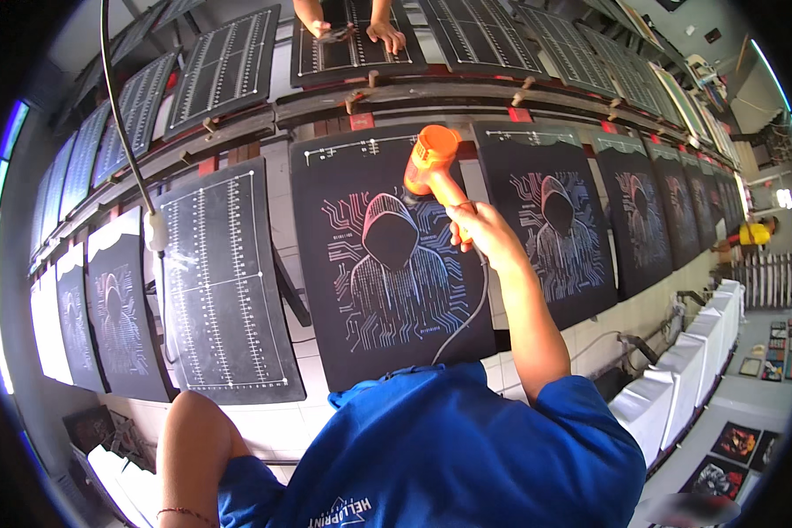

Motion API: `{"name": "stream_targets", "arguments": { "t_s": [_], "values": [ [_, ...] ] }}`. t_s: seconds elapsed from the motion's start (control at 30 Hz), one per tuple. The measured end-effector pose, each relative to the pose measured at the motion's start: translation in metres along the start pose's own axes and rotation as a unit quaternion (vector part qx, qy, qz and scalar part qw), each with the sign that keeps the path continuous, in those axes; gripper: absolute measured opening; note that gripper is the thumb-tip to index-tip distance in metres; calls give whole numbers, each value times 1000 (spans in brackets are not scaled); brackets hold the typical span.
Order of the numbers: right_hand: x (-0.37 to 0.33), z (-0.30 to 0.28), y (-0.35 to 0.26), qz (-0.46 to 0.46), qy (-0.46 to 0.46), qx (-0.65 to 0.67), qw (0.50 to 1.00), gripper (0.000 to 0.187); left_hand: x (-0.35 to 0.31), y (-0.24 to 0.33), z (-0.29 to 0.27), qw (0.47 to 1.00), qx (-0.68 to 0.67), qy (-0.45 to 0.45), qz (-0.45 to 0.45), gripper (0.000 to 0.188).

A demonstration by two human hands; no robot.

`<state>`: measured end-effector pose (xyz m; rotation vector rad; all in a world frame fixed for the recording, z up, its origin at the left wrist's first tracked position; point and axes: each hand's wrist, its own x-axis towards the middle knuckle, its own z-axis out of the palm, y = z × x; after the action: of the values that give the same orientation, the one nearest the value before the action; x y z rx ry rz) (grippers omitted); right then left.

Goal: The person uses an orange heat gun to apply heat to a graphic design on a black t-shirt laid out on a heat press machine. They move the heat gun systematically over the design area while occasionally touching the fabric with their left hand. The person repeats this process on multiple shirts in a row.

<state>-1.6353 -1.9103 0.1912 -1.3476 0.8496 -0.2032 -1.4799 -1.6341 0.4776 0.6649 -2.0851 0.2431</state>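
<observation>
As the right hand (487, 231) grips a dryer (432, 158), its cord (483, 299) crosses black cloth (392, 251) beside a ruled board (224, 299); left hand unseen.

- Looking like T-shirt print wkshop
- Printed blk shirts (398, 299) are lying in row, ctr to 3 o'clock
- Ruled boards (482, 37) are lining up, 11 to 1 o'clock
- Org. blower (433, 160) is hovering over ctr shirt

view from the left side of my head, tilted down and forward over my blue shirt (466, 449), fisheye bending straight edges toward the rim, my right hand (487, 233) close, near the middle, far boards (484, 35) in a row across the top
</observation>
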Motion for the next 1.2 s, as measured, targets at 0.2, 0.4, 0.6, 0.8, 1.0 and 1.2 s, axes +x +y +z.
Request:
{"name": "stream_targets", "arguments": {
  "t_s": [0.2,0.4,0.6,0.8,1.0,1.2],
  "values": [
    [-2,24,2,-6,-10,14,1000,27,-17,-4,-6,999,-33,-28,4,28],
    [9,29,4,1,-26,-25,999,26,-27,-3,0,997,-49,-55,0,28],
    [-11,29,-3,9,-20,-31,999,27,-27,-1,6,995,-56,-80,-3,28],
    [-27,10,-1,30,-7,-34,999,27,-24,-3,17,993,-70,-93,2,28],
    [-48,-7,-2,56,-6,-41,998,26,-25,-7,23,992,-69,-103,-4,28],
    [-11,-14,12,-14,56,0,998,26,-20,-6,27,990,-76,-115,-2,28]
  ]
}}
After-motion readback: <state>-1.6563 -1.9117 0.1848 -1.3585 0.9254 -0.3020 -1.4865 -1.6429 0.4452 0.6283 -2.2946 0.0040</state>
